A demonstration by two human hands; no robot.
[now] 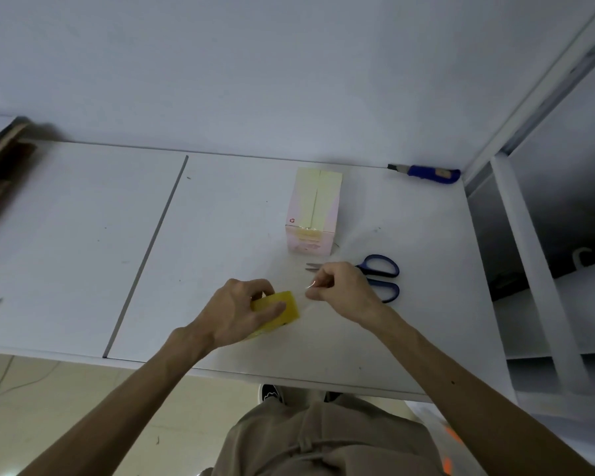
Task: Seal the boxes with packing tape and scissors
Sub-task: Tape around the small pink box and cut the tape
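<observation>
Step in hand, judged: tape being drawn off roll.
- Yellow tape roll (282,309) gripped by left hand (237,310), lower centre of frame, over table (220,218).
- Free end of clear strip pinched by right hand (344,290), just right of roll; only short length out.
- Box (315,207) stood at centre of frame, well apart from hands; top seam seemingly taped.
- Scissors (380,278) laid beside right hand, untouched.

Next move, judged: longer strip needed before scissors are taken up for cut.

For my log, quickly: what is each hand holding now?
Left hand: grips the tape roll.
Right hand: pinches the tape end.
</observation>
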